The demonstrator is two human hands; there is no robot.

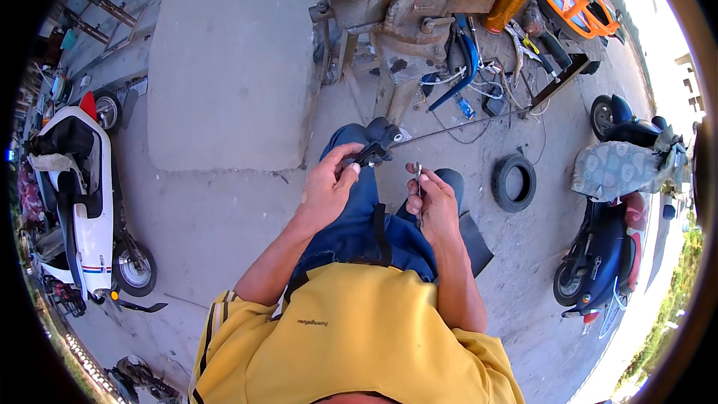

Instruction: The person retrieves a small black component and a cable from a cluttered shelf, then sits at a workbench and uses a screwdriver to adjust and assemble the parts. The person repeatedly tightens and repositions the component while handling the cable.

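Note:
Over my knees, my left hand grips a dark part, black with a rounded knob and a pale metal ring at its right end. Fingers and thumb pinch its left side; its exact kind is not clear. From this part a thin dark cable or rod runs right and away toward the workbench. My right hand is closed around a slim metal wrench, held upright a short way right of the black part and apart from it.
Ahead stands a heavy bench vise. Right of it lie an orange wheel, a spray can, pliers and a blue tube. A small tyre rests on the floor. Scooters flank me: white left, dark blue right.

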